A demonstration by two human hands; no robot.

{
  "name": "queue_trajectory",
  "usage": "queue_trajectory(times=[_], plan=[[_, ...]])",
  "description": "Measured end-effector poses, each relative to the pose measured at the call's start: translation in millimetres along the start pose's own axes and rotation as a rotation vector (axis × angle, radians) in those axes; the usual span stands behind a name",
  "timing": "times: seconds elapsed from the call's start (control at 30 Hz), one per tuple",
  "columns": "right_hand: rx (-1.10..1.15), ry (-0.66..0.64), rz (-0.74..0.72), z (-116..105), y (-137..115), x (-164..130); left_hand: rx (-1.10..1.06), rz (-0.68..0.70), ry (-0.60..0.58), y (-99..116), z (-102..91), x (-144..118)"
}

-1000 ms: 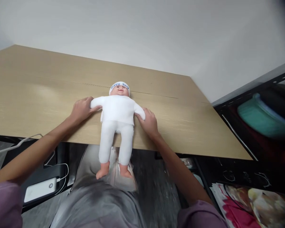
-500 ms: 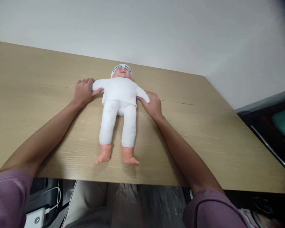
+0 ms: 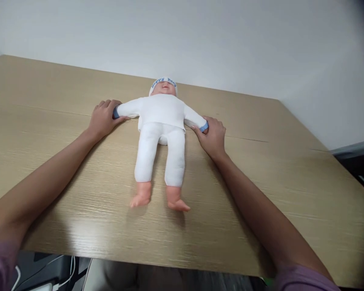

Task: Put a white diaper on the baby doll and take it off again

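Note:
A baby doll [image 3: 160, 125] in a white suit and a white cap with blue lettering lies face up on the wooden table [image 3: 48, 133], head toward the wall, bare feet toward me. Its arms are spread out to both sides. My left hand [image 3: 103, 118] is closed around the end of the doll's arm on the left, where a blue cuff shows. My right hand [image 3: 212, 135] grips the end of the other arm, also at a blue cuff.
A plain white wall [image 3: 200, 40] rises behind the table. White cables and a white device [image 3: 45, 283] lie below the table's near edge at lower left. A dark shelf edge [image 3: 360, 165] shows at far right.
The doll has been slid from hanging over the near edge fully onto the table. Both hands moved with it and pulled its arms outward, exposing blue cuffs.

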State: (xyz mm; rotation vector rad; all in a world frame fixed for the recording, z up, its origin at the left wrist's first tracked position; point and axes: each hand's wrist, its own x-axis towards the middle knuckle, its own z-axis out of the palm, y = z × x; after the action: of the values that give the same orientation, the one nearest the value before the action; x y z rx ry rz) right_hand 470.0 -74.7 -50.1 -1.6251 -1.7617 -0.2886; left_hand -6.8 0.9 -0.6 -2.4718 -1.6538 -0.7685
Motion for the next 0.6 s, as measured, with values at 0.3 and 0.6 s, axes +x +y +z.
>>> queue_trajectory(times=[0.3, 0.6], plan=[[0.014, -0.052, 0.118, 1, -10, -6, -0.046, -0.116, 0.041, 8, 0.7, -14], [0.051, -0.036, 0.220, -62, -109, -88, -0.238, -0.158, 0.198, 103, -53.5, -91]])
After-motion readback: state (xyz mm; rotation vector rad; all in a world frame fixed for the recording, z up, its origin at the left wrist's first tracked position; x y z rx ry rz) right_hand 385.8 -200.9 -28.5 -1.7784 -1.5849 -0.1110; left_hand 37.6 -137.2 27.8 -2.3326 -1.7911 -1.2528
